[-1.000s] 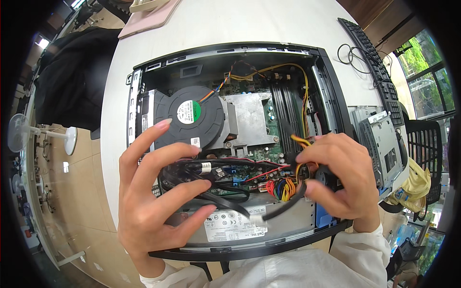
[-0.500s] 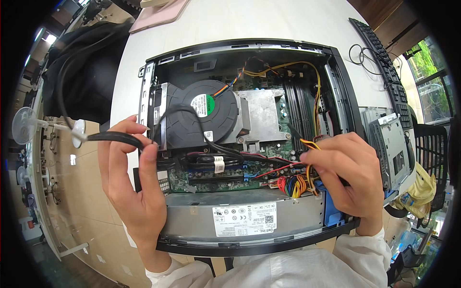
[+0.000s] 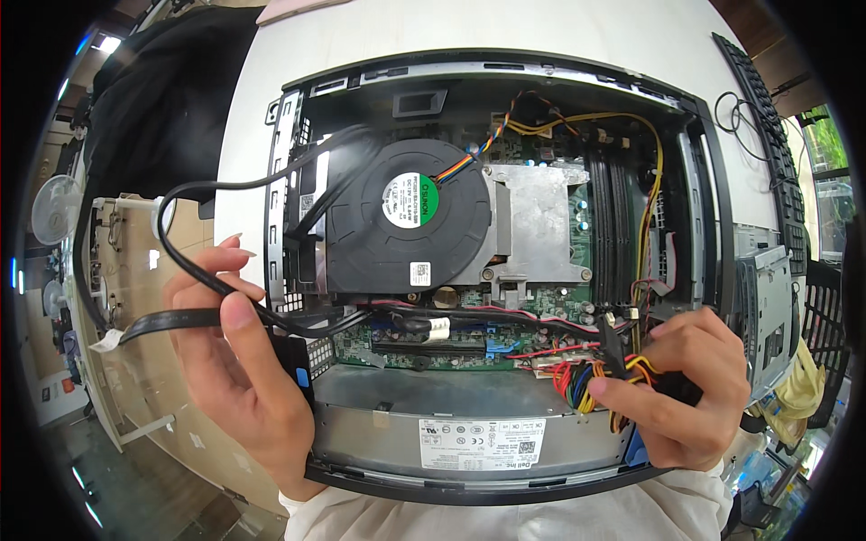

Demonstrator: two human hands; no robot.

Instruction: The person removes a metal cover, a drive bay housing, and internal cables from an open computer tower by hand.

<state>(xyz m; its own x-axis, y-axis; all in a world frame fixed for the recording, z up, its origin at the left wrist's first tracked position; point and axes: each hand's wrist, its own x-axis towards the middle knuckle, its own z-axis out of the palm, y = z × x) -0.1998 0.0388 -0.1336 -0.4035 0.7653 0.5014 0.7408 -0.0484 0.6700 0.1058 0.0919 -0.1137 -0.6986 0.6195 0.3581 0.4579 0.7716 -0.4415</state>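
White and bare along its far side, a bench (image 3: 622, 32) carries an open computer case with a black rim (image 3: 505, 65), and a long black keyboard (image 3: 762, 135) lies to its right. Inside the case sit a round dark-grey fan housing (image 3: 451, 257), a silver metal heatsink cover (image 3: 546, 221) and, nearest the person, a silver metal power supply box (image 3: 361, 410) with a white label. The left hand (image 3: 239, 361), at the case's left edge, is closed on a flat black cable (image 3: 171, 320), which runs crosswise through its grip and ends in a white tip beyond the fingers; a thinner black cable (image 3: 198, 270) passes through the same hand and loops toward the fan housing. The right hand (image 3: 677, 388), over the case's near right corner, pinches a slim black connector (image 3: 613, 347) with yellow wires at its near end. That connector stands at its fingertips, its long axis pointing away from the person, nearly square to the flat cable. Just left of the right thumb lies a multicoloured wire bundle (image 3: 570, 388); the right hand is plainly nearer to it, the left well apart.
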